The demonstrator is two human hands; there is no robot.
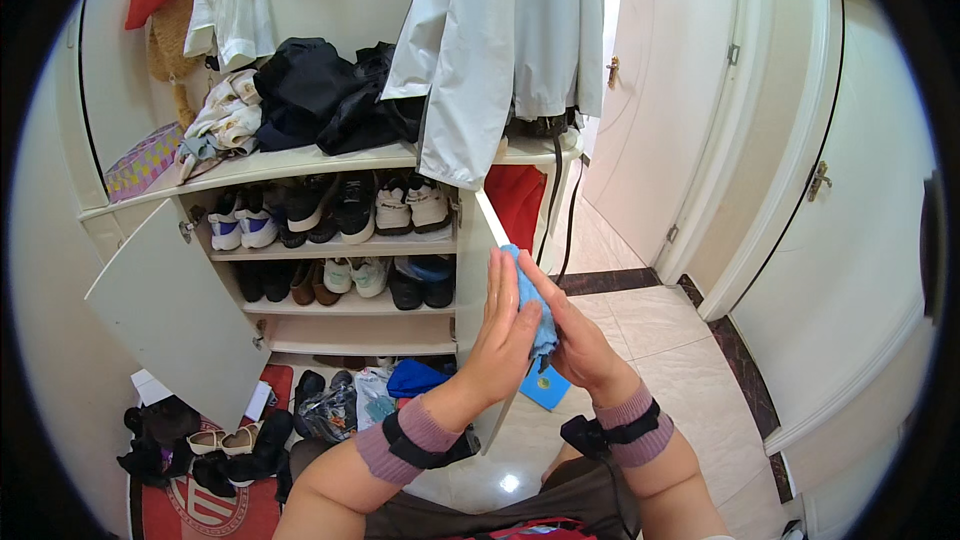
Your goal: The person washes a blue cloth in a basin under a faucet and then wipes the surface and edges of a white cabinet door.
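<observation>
Between my left hand (501, 334) and my right hand (581, 337) a folded blue cloth (534, 304) is pressed, palms facing each other. Both hands are in front of the edge of the open right door (472, 285) of a white shoe cabinet. Whether the cloth touches that door I cannot tell. The left cabinet door (180, 315) also stands open. Pairs of shoes fill the upper shelf (337, 246) and the middle shelf (345, 306); the lower shelf (360, 334) shows a bare surface. Each wrist wears a mauve cuff with a black strap.
Clothes lie on the cabinet top (315, 165), and grey trousers (472, 60) hang over its right part. Shoes and bags stand below, partly on a red mat (210, 502). Black straps (571, 217) dangle at right. A blue flat object (545, 388) lies on the tiled floor.
</observation>
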